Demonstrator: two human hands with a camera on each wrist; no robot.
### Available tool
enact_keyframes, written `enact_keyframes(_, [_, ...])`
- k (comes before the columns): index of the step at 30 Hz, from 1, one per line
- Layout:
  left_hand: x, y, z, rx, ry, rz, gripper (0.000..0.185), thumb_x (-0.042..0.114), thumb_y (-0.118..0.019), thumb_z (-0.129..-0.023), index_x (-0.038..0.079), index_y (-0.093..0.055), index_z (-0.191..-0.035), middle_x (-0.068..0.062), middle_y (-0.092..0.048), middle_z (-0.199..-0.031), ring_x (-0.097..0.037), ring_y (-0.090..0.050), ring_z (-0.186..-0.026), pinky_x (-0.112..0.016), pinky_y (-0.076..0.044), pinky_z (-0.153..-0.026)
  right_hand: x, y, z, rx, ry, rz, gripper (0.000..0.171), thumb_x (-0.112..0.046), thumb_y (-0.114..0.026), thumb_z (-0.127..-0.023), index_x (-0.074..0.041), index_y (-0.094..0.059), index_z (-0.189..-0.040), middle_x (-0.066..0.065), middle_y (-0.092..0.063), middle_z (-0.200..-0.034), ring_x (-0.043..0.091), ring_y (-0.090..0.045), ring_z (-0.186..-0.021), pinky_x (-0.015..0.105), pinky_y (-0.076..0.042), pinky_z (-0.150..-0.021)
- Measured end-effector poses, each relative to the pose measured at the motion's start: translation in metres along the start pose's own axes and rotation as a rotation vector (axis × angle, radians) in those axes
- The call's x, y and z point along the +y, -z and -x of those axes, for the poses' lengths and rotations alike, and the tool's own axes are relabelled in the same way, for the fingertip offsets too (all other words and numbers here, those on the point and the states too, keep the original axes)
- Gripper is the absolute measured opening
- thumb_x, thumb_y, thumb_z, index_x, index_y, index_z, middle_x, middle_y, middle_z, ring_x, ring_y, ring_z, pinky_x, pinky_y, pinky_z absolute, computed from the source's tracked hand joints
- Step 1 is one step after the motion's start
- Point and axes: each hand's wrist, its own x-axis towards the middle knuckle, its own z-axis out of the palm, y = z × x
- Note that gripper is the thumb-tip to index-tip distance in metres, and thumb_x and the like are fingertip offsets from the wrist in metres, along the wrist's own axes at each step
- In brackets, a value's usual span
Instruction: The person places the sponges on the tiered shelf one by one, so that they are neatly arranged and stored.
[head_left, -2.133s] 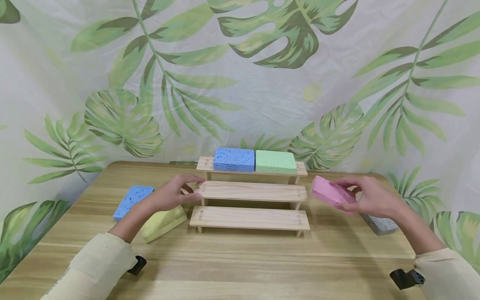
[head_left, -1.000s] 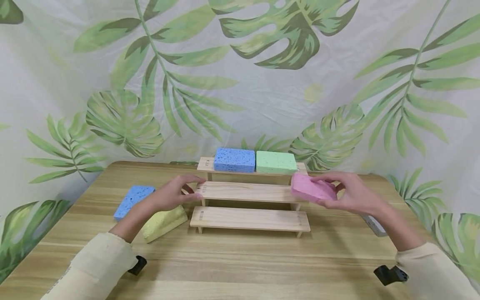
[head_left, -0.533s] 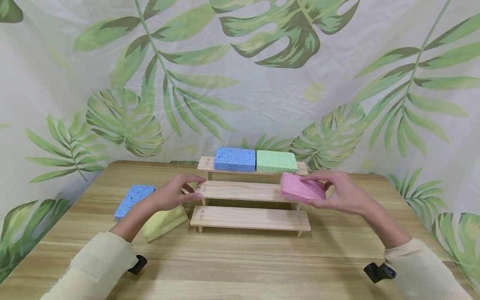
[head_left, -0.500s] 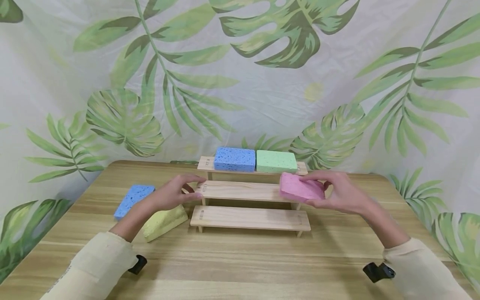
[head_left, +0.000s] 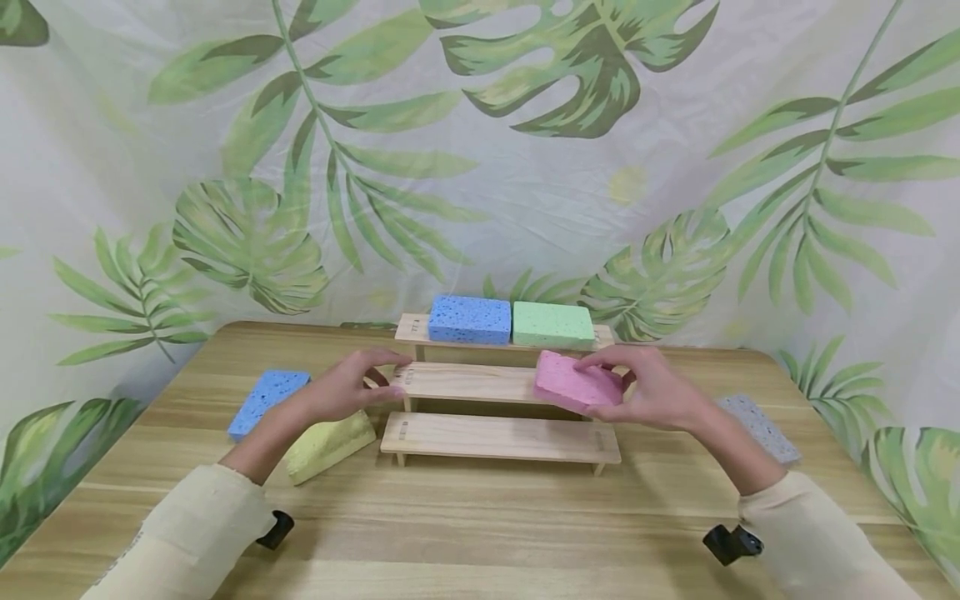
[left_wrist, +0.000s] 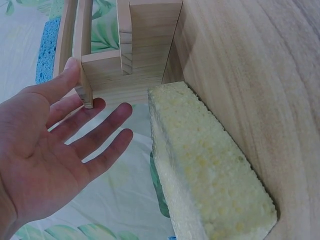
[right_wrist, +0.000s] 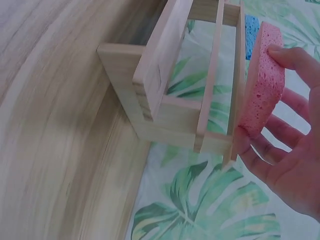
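Observation:
A three-tier wooden step shelf point(head_left: 495, 435) stands mid-table. My right hand point(head_left: 647, 390) grips a pink sponge point(head_left: 576, 382) point(right_wrist: 262, 85) over the right end of the middle tier, tilted slightly. My left hand point(head_left: 347, 385) point(left_wrist: 60, 145) rests with straight fingers against the left end of the middle tier point(left_wrist: 100, 80). A blue sponge point(head_left: 468, 318) and a green sponge point(head_left: 552, 324) sit side by side on the top tier. A yellow sponge point(head_left: 326, 444) point(left_wrist: 205, 170) lies just below my left hand.
Another blue sponge point(head_left: 266, 400) lies on the table at the left, and a grey sponge point(head_left: 757, 426) at the right. A leaf-print cloth point(head_left: 480, 167) hangs behind and around the wooden table point(head_left: 480, 525).
My right hand has carried the pink sponge leftward, from beside the shelf to over the right end of the middle tier, uncovering the grey sponge. The left hand has not moved.

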Motion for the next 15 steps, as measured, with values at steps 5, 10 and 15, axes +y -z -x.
enact_keyframes(5, [-0.001,-0.001,0.0,0.001,0.005,0.0,0.052,0.012,-0.069,-0.101,-0.015,-0.052,-0.142,-0.036,-0.052,-0.143,-0.043,-0.07,-0.105,-0.046,-0.061,-0.085,-0.002,-0.006,-0.005,0.024,0.047,0.005,0.045,-0.011,-0.091,-0.073,-0.002,-0.077,-0.114,0.008,-0.073,-0.106,0.016,-0.055,-0.084,0.024,-0.054,-0.058])
enact_keyframes(10, [-0.003,-0.001,-0.001,0.005,0.003,-0.002,0.052,0.011,-0.07,-0.1,-0.015,-0.053,-0.141,-0.036,-0.054,-0.142,-0.043,-0.07,-0.103,-0.046,-0.061,-0.087,-0.003,-0.012,-0.01,0.028,0.072,0.017,0.043,-0.01,-0.092,-0.073,-0.002,-0.077,-0.112,0.009,-0.075,-0.106,0.015,-0.054,-0.082,0.023,-0.049,-0.054])
enact_keyframes(15, [-0.004,-0.001,-0.001,0.005,0.004,-0.003,0.052,0.012,-0.07,-0.1,-0.015,-0.053,-0.141,-0.036,-0.053,-0.142,-0.044,-0.07,-0.104,-0.046,-0.061,-0.087,-0.005,-0.016,-0.012,0.023,0.071,0.001,0.043,-0.012,-0.091,-0.073,0.0,-0.077,-0.112,0.011,-0.075,-0.104,0.016,-0.056,-0.083,0.022,-0.052,-0.054])
